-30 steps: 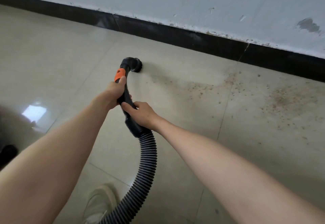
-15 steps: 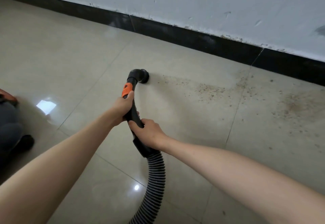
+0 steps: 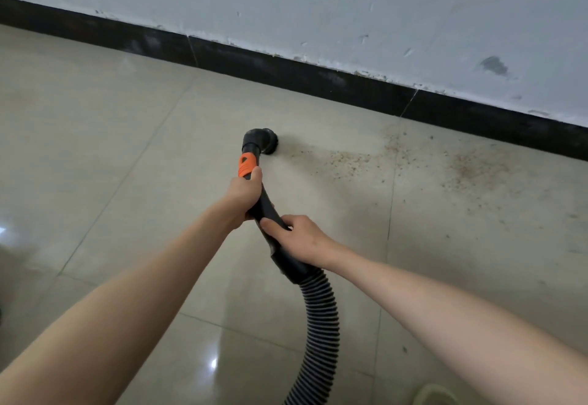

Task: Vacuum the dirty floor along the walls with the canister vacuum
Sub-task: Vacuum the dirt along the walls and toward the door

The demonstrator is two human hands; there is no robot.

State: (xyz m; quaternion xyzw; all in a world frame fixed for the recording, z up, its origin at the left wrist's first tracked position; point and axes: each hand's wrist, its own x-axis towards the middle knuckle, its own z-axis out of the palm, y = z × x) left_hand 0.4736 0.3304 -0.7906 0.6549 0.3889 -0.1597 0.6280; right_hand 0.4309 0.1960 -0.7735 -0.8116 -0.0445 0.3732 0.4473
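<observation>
beige glossy floor tiles (image 3: pixel 95 150) with brownish dirt specks (image 3: pixel 461 166), black baseboard (image 3: pixel 286 70), black ribbed hose (image 3: pixel 321 334), orange collar (image 3: pixel 246 164)

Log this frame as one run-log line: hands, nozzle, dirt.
left hand: grips handle | right hand: grips handle near hose | nozzle: on floor | dirt: right of nozzle, along baseboard

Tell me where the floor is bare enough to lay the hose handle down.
Bare tile lies left of the nozzle, between the baseboard and the left hand. More lies in front, left of the hose. Right of the nozzle it is crowded with crumbs out toward the baseboard.
</observation>
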